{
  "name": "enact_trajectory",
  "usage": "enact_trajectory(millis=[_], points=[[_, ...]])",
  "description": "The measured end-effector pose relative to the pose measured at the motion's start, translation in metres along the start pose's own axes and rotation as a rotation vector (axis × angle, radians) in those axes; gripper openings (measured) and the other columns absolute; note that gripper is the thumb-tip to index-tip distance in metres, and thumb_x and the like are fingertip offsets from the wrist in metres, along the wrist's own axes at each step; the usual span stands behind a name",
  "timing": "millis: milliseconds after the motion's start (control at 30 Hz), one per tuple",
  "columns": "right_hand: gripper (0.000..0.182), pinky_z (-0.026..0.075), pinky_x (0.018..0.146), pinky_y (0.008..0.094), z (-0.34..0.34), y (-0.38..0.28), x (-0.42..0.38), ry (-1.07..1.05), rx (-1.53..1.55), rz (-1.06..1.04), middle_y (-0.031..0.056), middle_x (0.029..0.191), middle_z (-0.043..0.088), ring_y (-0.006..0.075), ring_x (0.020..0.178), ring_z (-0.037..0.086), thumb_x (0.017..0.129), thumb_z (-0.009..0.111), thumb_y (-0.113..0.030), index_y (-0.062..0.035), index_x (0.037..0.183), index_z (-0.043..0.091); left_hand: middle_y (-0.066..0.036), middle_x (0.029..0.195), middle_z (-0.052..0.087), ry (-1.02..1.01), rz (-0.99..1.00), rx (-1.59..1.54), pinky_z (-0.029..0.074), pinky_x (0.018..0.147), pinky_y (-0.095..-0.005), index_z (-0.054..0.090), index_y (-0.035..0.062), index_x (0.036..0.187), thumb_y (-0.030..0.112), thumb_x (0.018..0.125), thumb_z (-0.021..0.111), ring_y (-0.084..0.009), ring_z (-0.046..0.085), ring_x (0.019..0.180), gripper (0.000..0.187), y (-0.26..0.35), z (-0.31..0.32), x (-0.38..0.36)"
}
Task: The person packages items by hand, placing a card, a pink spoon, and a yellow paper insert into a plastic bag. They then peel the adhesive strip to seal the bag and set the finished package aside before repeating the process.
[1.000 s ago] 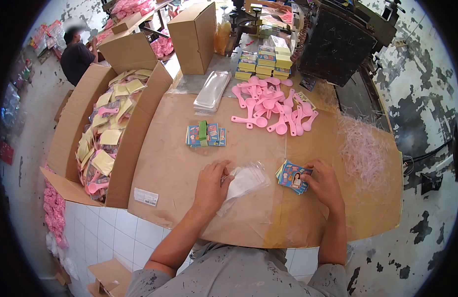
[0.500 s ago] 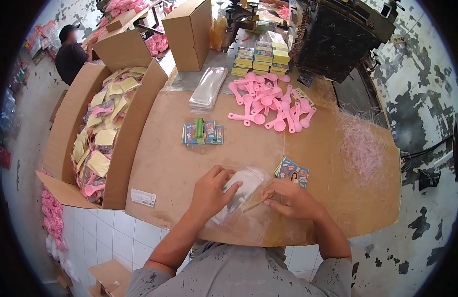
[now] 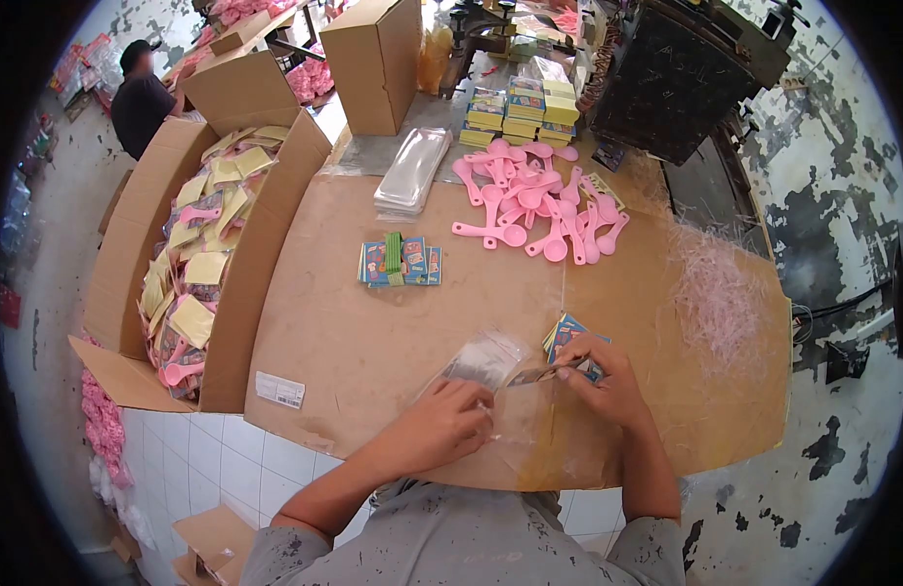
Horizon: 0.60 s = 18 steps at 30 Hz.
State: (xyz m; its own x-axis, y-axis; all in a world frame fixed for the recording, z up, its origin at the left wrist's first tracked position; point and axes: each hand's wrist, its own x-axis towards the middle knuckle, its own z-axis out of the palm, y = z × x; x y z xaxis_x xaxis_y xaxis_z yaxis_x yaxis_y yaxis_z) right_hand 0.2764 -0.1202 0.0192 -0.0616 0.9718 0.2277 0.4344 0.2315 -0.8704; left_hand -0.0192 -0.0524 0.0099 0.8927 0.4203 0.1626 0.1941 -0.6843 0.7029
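Note:
Clear plastic bags (image 3: 483,357) lie in a small pile near the front of the cardboard-covered table. My left hand (image 3: 441,422) is at their near edge, fingers curled together on the thin film. In my right hand (image 3: 606,384), thumb and fingers pinch a thin card (image 3: 535,375), seen nearly edge-on beside the bags. Just behind the right fingers is a small fanned stack of blue printed cards (image 3: 565,330), partly covered by that hand. Farther back, a bundle of similar cards (image 3: 378,260) has a green band around it.
Pink plastic scoops (image 3: 554,250) are heaped at the back centre, before stacked card bundles (image 3: 525,109). Flat clear bags (image 3: 409,176) lie left of them. A carton (image 3: 264,256) of packed bags flanks the table's left. Pink shreds (image 3: 720,298) lie right. Another person (image 3: 139,107) sits far left.
My right hand has moved right and slightly away from me with the card, now over the card stack. My left hand has drawn back toward my body, its fingers closing from a spread pose.

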Motion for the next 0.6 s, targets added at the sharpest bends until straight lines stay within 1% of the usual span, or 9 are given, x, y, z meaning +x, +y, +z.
enact_trajectory(millis=[33,100,133,200,233,333,400,533,600], points=[[0.013,0.055,0.082,0.0315,0.001,0.001,-0.002,0.080,0.079,0.085,0.0065,0.100,0.069,0.0158,0.091,0.069,0.092,0.070,0.000,-0.0010,0.105,0.067,-0.005,0.119,0.067,0.055,-0.012,-0.052,0.047,0.100,-0.0405,0.066,0.0101,0.100,0.008,0.089,0.076,-0.0203,0.063,0.119,0.015,0.002,-0.003,0.003],[0.014,0.055,0.082,0.0295,0.007,0.000,-0.005,0.241,0.240,0.256,0.0059,0.102,0.070,0.0133,0.093,0.069,0.095,0.070,0.000,-0.0008,0.108,0.065,-0.010,0.117,0.070,0.140,-0.185,-0.437,0.051,0.097,-0.0397,0.062,0.0076,0.103,0.000,0.092,0.070,-0.0219,0.067,0.115,0.015,-0.002,-0.003,0.002],[0.016,0.056,0.082,0.0286,0.010,-0.004,-0.002,0.289,0.286,0.259,0.0056,0.103,0.070,0.0126,0.094,0.069,0.095,0.070,0.000,-0.0008,0.110,0.065,-0.013,0.116,0.072,0.183,-0.273,-0.629,0.054,0.096,-0.0393,0.059,0.0063,0.104,-0.005,0.094,0.066,-0.0227,0.069,0.114,0.017,-0.003,-0.003,0.002],[0.019,0.056,0.082,0.0266,0.013,-0.014,0.004,0.379,0.378,0.262,0.0051,0.103,0.070,0.0111,0.095,0.070,0.097,0.071,-0.001,-0.0009,0.114,0.063,-0.015,0.112,0.074,0.286,-0.394,-0.978,0.056,0.093,-0.0359,0.056,0.0042,0.116,-0.004,0.098,0.065,-0.0210,0.072,0.107,0.021,0.003,-0.005,0.011],[0.020,0.056,0.081,0.0264,0.013,-0.013,0.002,0.362,0.385,0.274,0.0051,0.103,0.070,0.0110,0.094,0.070,0.097,0.072,-0.001,-0.0011,0.115,0.063,-0.016,0.110,0.076,0.338,-0.451,-1.153,0.057,0.091,-0.0342,0.055,0.0032,0.121,-0.004,0.100,0.064,-0.0202,0.074,0.104,0.025,0.006,-0.006,0.017],[0.024,0.056,0.080,0.0260,0.017,-0.002,-0.006,0.329,0.355,0.267,0.0047,0.102,0.070,0.0108,0.093,0.070,0.096,0.074,-0.002,-0.0018,0.117,0.063,-0.018,0.109,0.076,0.305,-0.469,-1.124,0.057,0.091,-0.0303,0.046,-0.0005,0.138,-0.001,0.101,0.065,-0.0186,0.075,0.100,0.042,0.004,-0.002,0.026],[0.025,0.056,0.079,0.0263,0.019,0.006,-0.009,0.326,0.271,0.206,0.0040,0.101,0.070,0.0108,0.092,0.070,0.096,0.075,-0.003,-0.0025,0.118,0.063,-0.018,0.106,0.077,0.288,-0.483,-1.078,0.059,0.092,-0.0321,0.045,-0.0010,0.143,-0.001,0.101,0.066,-0.0201,0.075,0.101,0.047,0.003,0.002,0.027],[0.024,0.053,0.074,0.0253,0.024,-0.003,-0.005,0.411,0.339,0.177,0.0034,0.101,0.070,0.0098,0.089,0.069,0.096,0.074,-0.002,-0.0029,0.118,0.064,-0.017,0.106,0.077,0.264,-0.485,-1.038,0.060,0.092,-0.0331,0.045,-0.0024,0.146,-0.001,0.100,0.066,-0.0210,0.075,0.103,0.050,-0.002,0.010,0.026],[0.024,0.051,0.070,0.0248,0.025,-0.003,-0.005,0.411,0.315,0.134,0.0030,0.099,0.070,0.0084,0.085,0.067,0.096,0.074,-0.002,-0.0026,0.118,0.065,-0.015,0.106,0.078,0.231,-0.489,-1.045,0.058,0.091,-0.0304,0.044,-0.0016,0.150,0.001,0.101,0.067,-0.0175,0.074,0.103,0.054,-0.005,0.013,0.025]])
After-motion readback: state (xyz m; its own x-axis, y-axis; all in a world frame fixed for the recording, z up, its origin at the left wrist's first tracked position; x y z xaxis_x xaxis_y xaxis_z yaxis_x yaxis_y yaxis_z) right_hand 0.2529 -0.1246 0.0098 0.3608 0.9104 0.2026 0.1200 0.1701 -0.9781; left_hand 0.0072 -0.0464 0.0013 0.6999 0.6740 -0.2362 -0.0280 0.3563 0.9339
